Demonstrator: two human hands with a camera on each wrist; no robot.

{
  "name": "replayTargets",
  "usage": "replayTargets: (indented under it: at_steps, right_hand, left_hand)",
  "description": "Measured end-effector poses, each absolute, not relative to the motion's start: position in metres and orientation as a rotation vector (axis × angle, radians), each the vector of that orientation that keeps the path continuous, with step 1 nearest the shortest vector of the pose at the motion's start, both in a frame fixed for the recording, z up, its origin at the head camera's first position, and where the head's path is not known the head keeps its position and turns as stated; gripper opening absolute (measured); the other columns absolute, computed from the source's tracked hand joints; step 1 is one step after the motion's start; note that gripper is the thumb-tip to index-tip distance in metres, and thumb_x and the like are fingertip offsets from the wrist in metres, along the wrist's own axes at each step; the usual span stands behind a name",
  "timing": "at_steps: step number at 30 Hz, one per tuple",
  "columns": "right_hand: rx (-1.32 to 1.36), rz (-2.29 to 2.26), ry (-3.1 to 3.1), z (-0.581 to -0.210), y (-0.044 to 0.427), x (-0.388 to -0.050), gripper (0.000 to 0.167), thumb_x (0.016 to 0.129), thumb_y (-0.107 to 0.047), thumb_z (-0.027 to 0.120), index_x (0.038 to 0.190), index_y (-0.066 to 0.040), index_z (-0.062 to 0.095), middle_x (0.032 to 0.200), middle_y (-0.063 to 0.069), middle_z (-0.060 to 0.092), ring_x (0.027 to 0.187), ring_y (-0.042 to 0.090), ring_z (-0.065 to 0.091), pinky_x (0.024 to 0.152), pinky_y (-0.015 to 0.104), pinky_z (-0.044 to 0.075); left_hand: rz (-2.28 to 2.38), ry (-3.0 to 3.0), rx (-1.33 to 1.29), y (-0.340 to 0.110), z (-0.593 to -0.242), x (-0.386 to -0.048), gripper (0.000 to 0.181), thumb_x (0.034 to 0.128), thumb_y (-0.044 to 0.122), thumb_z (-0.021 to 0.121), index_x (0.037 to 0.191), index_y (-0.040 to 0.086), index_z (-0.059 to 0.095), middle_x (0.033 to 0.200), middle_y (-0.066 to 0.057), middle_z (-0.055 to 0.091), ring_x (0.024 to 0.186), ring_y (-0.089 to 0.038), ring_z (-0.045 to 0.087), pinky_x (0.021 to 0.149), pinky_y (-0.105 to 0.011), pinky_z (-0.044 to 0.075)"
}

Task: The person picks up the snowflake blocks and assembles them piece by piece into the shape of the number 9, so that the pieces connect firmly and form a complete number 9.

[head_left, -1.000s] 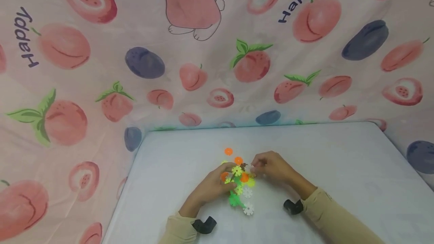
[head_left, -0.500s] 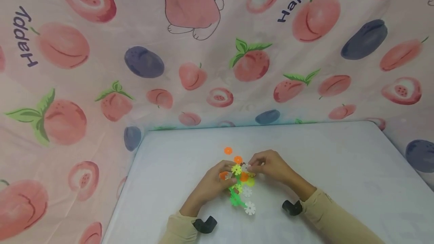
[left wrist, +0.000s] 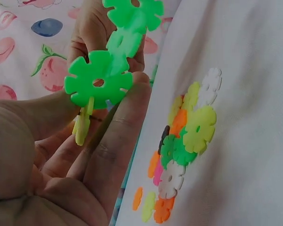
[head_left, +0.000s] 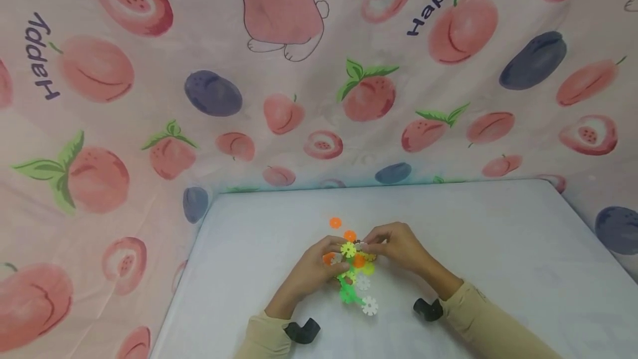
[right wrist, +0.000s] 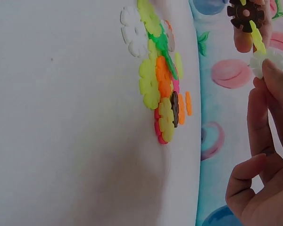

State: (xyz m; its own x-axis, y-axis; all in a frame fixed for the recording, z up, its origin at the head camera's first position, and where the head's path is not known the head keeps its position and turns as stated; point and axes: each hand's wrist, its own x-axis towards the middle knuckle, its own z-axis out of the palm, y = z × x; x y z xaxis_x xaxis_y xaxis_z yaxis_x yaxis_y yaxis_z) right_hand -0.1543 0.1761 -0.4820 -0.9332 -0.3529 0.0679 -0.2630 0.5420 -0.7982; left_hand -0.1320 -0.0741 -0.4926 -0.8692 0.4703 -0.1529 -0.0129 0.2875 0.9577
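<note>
The likeliest mishap was a joint letting go: the right hand pinched a white disc between thumb and fingertips, and a crooked push there could pop it off the yellow disc at its eleven o'clock, or free that one from the brown disc. The left hand had thumb and fingers closed around the linked green discs; if that grip slackened, the run could sag, lever its slots loose and fall onto the loose pile, scattering it. The linked piece was raised between the hands, at three o'clock from the left one, with the pile on the table beneath. Joined and in sight were three green discs, an edge-on yellow disc at six o'clock on the nearest, and one each of the brown, yellow and white. Overlaps and fingers hid much, so the pile's count was only a minimum: four orange discs, four loose yellow discs, two loose white discs, two loose green discs, one pink disc and one dark disc. Black wrist pieces numbered two.
</note>
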Motion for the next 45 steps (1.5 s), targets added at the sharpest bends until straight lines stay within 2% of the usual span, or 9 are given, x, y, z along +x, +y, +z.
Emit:
replayTargets:
  at_steps: [9,16,20,23,27,31,39,42,45]
  right_hand:
    - [-0.603,-1.411,2.735,-0.487,0.17,-0.151,0.013,0.085,-0.034,0.083,0.088,-0.021,0.081,0.083,-0.015,0.076,0.072,0.003,0.062,0.063,0.024,0.051]
    - [-0.654,-1.465,2.773,-0.49,0.16,-0.15,0.006,0.084,-0.028,0.083,0.084,-0.023,0.081,0.077,-0.016,0.074,0.065,0.003,0.057,0.057,0.023,0.049]
    - [-0.665,-1.467,2.786,-0.49,0.158,-0.151,0.004,0.083,-0.024,0.084,0.082,-0.022,0.08,0.075,-0.013,0.073,0.06,0.004,0.051,0.053,0.022,0.045]
    - [-0.694,-1.476,2.779,-0.489,0.157,-0.151,0.004,0.084,-0.022,0.083,0.084,-0.02,0.08,0.076,-0.012,0.073,0.061,0.004,0.051,0.054,0.022,0.045]
    - [-0.746,-1.473,2.794,-0.487,0.157,-0.15,0.003,0.084,-0.02,0.083,0.085,-0.019,0.08,0.077,-0.016,0.072,0.065,0.004,0.055,0.06,0.023,0.049]
    - [-0.749,-1.467,2.794,-0.485,0.158,-0.15,0.003,0.085,-0.022,0.082,0.084,-0.022,0.079,0.077,-0.017,0.072,0.066,0.004,0.057,0.063,0.024,0.05]
    - [-0.68,-1.421,2.782,-0.486,0.159,-0.15,0.005,0.088,-0.036,0.079,0.089,-0.031,0.078,0.082,-0.023,0.071,0.072,0.005,0.06,0.067,0.025,0.05]
    - [-0.638,-1.41,2.799,-0.486,0.159,-0.15,0.004,0.087,-0.035,0.08,0.09,-0.033,0.078,0.083,-0.023,0.071,0.074,0.005,0.061,0.066,0.025,0.05]
    - [-0.596,-1.403,2.813,-0.486,0.159,-0.151,0.004,0.087,-0.035,0.08,0.09,-0.033,0.078,0.084,-0.023,0.072,0.077,0.004,0.063,0.067,0.025,0.051]
  left_hand:
    - [1.609,2.193,0.387,-0.074,-0.493,-0.133,0.048,0.0899,0.018,0.078,0.135,0.028,0.062,0.124,0.002,0.07,0.114,-0.025,0.066,0.088,-0.038,0.057]
    - [1.631,2.196,0.309,-0.077,-0.489,-0.134,0.053,0.0887,0.015,0.078,0.139,0.019,0.061,0.134,-0.005,0.067,0.1,-0.023,0.072,0.081,-0.037,0.06]
    - [1.648,2.189,0.315,-0.079,-0.49,-0.136,0.054,0.0898,0.016,0.077,0.141,0.017,0.06,0.139,-0.009,0.064,0.118,-0.026,0.066,0.087,-0.035,0.058]
    - [1.695,2.11,0.303,-0.08,-0.492,-0.137,0.055,0.0901,0.013,0.075,0.143,0.015,0.059,0.142,-0.012,0.062,0.113,-0.029,0.07,0.085,-0.035,0.06]
    - [1.741,2.011,0.287,-0.079,-0.493,-0.138,0.057,0.0903,0.009,0.073,0.145,0.013,0.057,0.144,-0.015,0.061,0.087,-0.026,0.076,0.079,-0.034,0.061]
    - [1.724,2.02,0.294,-0.079,-0.493,-0.138,0.058,0.09,0.01,0.074,0.145,0.013,0.057,0.142,-0.014,0.062,0.085,-0.02,0.076,0.079,-0.033,0.061]
    - [1.703,1.996,0.358,-0.079,-0.494,-0.137,0.056,0.0935,0.01,0.071,0.146,0.012,0.051,0.143,-0.015,0.059,0.095,-0.027,0.075,0.087,-0.036,0.059]
    - [1.664,2.037,0.357,-0.079,-0.493,-0.137,0.062,0.091,0.013,0.076,0.148,0.015,0.051,0.144,-0.013,0.058,0.113,-0.032,0.069,0.095,-0.045,0.056]
    - [1.618,2.038,0.358,-0.08,-0.489,-0.136,0.077,0.0842,0.014,0.083,0.152,0.019,0.047,0.146,-0.013,0.054,0.115,-0.03,0.068,0.097,-0.044,0.056]
